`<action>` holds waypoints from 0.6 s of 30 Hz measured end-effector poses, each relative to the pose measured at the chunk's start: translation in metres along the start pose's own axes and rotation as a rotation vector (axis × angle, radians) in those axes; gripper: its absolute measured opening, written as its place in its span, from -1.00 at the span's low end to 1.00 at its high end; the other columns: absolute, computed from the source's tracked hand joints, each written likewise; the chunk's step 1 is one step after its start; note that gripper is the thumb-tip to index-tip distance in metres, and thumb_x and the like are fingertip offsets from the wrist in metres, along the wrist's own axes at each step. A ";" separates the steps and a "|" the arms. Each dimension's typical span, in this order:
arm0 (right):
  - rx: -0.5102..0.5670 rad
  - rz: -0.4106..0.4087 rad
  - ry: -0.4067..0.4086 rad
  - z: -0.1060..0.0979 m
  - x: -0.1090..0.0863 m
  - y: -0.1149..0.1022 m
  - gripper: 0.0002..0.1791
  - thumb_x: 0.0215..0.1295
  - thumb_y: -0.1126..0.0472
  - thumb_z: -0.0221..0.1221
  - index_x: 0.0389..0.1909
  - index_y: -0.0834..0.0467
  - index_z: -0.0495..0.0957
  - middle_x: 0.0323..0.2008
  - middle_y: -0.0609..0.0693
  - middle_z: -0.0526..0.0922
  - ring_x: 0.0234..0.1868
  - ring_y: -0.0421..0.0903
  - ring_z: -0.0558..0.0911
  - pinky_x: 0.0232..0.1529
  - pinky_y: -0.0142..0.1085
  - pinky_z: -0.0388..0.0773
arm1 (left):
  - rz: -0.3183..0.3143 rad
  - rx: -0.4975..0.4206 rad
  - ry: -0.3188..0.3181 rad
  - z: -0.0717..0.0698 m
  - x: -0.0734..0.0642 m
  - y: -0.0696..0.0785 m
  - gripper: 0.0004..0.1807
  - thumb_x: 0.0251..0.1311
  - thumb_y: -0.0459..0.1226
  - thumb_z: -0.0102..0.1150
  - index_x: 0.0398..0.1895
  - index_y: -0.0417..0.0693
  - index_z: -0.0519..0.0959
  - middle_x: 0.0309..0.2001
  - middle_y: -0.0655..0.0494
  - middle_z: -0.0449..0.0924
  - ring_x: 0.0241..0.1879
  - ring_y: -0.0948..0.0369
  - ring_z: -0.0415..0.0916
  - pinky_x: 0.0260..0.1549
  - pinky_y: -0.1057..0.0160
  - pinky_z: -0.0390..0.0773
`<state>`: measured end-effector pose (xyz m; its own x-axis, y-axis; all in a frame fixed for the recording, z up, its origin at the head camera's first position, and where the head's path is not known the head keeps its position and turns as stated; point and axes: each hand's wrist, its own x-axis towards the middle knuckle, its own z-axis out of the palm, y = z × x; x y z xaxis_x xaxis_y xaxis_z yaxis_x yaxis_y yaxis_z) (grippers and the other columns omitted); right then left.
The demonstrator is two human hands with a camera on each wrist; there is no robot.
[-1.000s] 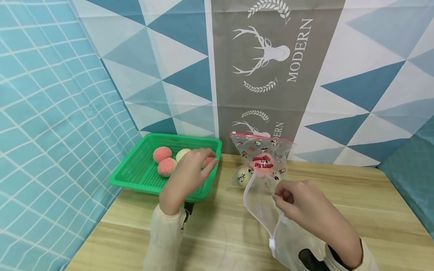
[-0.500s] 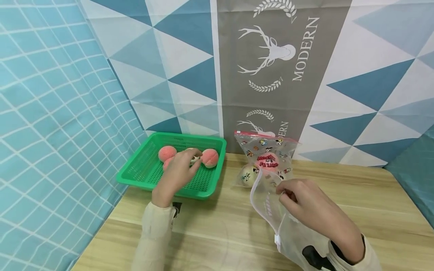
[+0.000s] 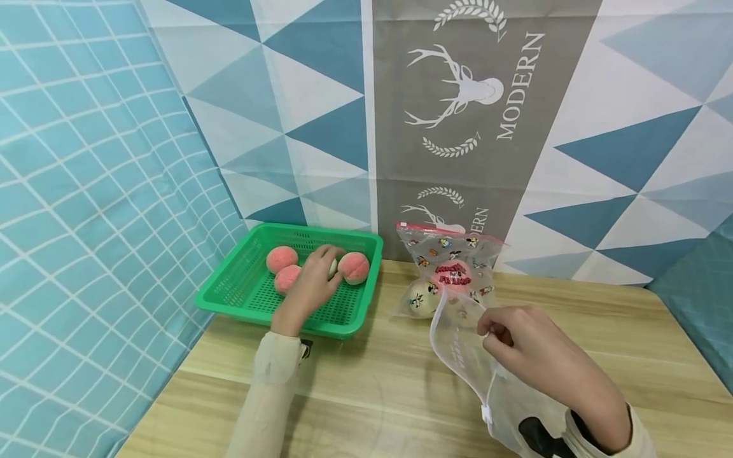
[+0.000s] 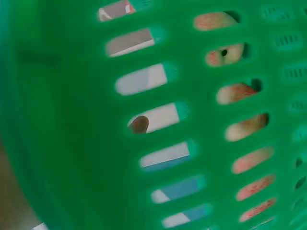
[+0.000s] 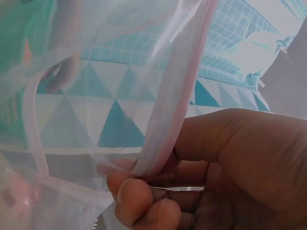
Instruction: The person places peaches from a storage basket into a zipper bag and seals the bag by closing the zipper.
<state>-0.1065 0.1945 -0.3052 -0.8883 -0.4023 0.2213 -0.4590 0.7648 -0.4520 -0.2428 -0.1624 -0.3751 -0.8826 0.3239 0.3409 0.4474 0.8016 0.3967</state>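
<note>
My left hand (image 3: 312, 280) reaches into a green plastic basket (image 3: 229, 304), its fingers and thumb round a pale, cream-coloured peach (image 3: 333, 269) that they mostly cover. Pink peaches lie around it: one pink peach (image 3: 354, 268) just right of the fingertips, another pink peach (image 3: 282, 259) to the left. In the left wrist view the slotted basket wall (image 4: 72, 120) hides the hand's grip. My right hand (image 3: 529, 340) pinches the rim of a clear zip bag (image 3: 458, 340) and holds its mouth apart; fingers and thumb close on the bag's pinkish edge (image 5: 168, 115) in the right wrist view.
Behind the zip bag stands a printed, red-topped zip bag (image 3: 481, 254) holding a pink and a pale round fruit. The wooden table (image 3: 355, 394) ends at a patterned backdrop (image 3: 321, 127), with a blue checked cloth (image 3: 86, 222) along the left.
My left hand has come down into the basket and closed round the pale peach, uncovering the right-hand pink one. My right hand keeps its pinch on the bag; the view has shifted slightly.
</note>
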 end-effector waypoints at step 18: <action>0.016 -0.015 -0.039 -0.005 -0.005 0.001 -0.74 0.19 0.43 0.11 -0.37 0.03 0.67 -0.60 -0.31 0.46 -0.61 -0.38 0.35 -0.55 -0.42 0.36 | -0.146 0.121 -0.121 0.024 -0.005 -0.016 -0.46 0.33 -0.27 0.24 0.34 -0.23 0.40 0.34 -0.31 0.31 0.32 -0.25 0.28 0.13 -0.23 0.44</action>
<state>-0.1028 0.1990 -0.3026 -0.8801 -0.4333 0.1943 -0.4717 0.7503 -0.4631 -0.2489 -0.1645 -0.4034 -0.9507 0.2524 0.1799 0.2998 0.8963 0.3266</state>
